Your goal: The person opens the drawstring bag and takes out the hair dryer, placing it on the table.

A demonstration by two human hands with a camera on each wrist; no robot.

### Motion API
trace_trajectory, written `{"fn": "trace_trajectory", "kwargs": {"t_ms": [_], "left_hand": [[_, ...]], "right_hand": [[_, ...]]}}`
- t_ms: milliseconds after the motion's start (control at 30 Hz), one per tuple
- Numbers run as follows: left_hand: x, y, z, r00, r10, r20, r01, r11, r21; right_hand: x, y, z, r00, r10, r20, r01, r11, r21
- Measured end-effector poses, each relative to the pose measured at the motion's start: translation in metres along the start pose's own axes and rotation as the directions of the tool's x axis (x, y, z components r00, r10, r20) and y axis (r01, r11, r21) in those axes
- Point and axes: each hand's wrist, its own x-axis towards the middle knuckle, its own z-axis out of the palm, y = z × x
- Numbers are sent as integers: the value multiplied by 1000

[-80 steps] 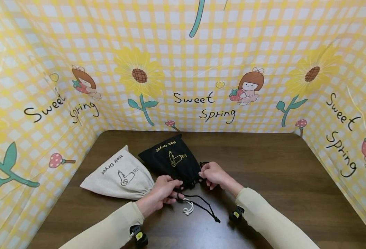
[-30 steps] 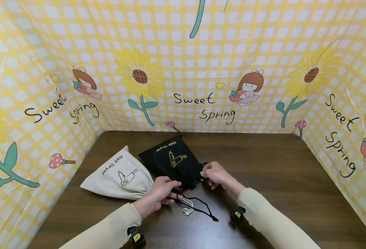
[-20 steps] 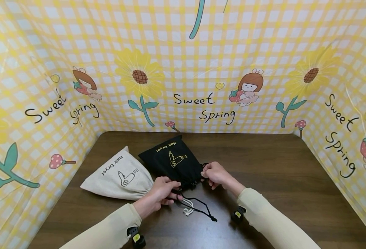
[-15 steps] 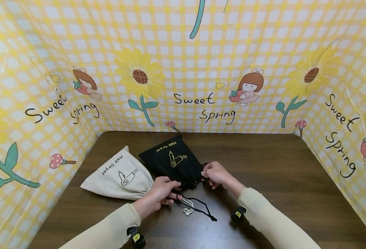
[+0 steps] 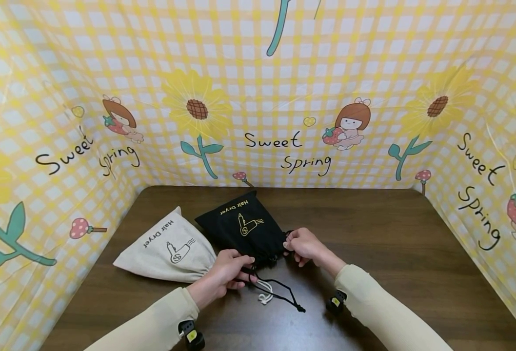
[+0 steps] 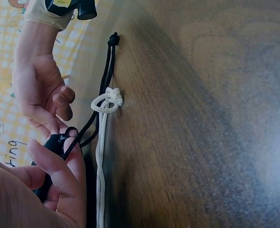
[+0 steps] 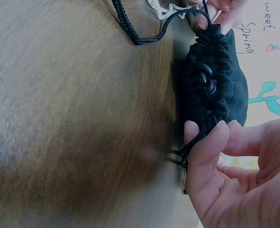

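A black drawstring bag (image 5: 258,243) printed "Hair Dryer" lies on the table, its gathered mouth toward me. My left hand (image 5: 225,275) pinches the left corner of that mouth, where a knotted black cord (image 5: 301,308) trails out to the right. At the right corner, my right hand (image 5: 304,246) pinches the cloth between thumb and fingers. Seen in the right wrist view, the puckered mouth (image 7: 218,57) is partly drawn together, with a dark loop-like piece (image 7: 207,85) in the opening. What the bag contains is otherwise hidden.
A cream drawstring bag (image 5: 152,253), also printed "Hair Dryer", lies at the left, its neck partly behind my left hand. Its knotted white cord (image 5: 264,297) crosses the black one. Yellow checked cloth (image 5: 262,87) surrounds the brown wooden table (image 5: 372,219) at the back and sides.
Since the earliest frame, my right hand has shifted slightly right and my left slightly left, both still pinching the black bag's mouth. The black cord's end has drawn a little left.
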Motion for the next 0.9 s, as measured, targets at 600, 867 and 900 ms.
{"fn": "trace_trajectory", "kwargs": {"t_ms": [600,867,900], "left_hand": [[-2,0,0,1000,-6,0,6,1000,4],[-2,0,-1,1000,-5,-3,5,1000,-1],[-2,0,-1,1000,-5,-3,5,1000,0]], "right_hand": [[1,3,-1,1000,28,-10,-28,1000,11],[2,2,-1,999,37,-11,-37,999,16],[2,2,-1,999,38,-11,-37,999,16]]}}
